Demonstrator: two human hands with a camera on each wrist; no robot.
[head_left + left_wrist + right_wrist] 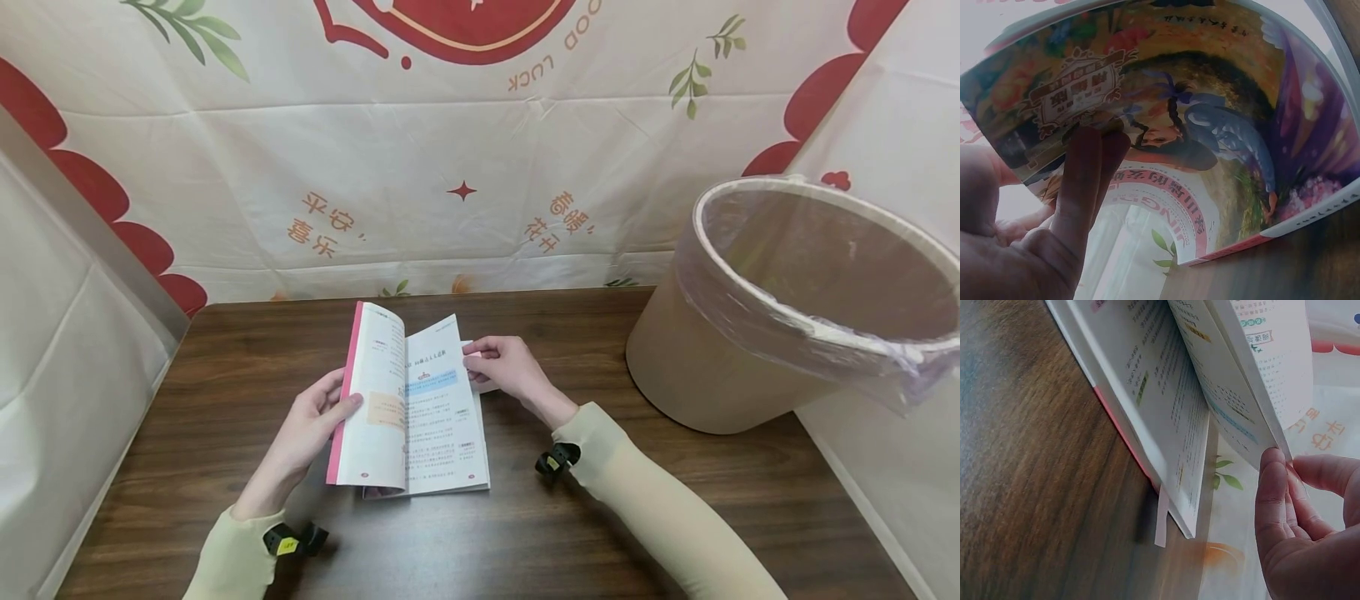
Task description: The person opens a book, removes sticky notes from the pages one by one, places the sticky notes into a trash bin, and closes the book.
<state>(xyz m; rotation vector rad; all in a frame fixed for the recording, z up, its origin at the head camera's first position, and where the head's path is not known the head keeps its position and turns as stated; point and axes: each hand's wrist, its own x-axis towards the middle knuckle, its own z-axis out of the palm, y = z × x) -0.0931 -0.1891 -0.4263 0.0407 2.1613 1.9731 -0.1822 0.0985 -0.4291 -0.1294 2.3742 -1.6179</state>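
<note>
An open paperback book [435,417] stands partly raised over the wooden table. Its illustrated cover [1210,125] shows a figure in blue, seen from below in the left wrist view. My left hand [311,421] grips the left part of the book, thumb on the inner page and fingers behind the cover. On the other side, my right hand [510,367] pinches page edges near the upper right corner between thumb and fingers. In the right wrist view a pink strip [1161,519] sticks out from the lower part of the book.
A large beige bin [697,333] with a clear plastic liner over its rim stands on the right. The dark wood table [555,550] extends around the book. Behind hangs a white cloth [420,183] with red and green prints.
</note>
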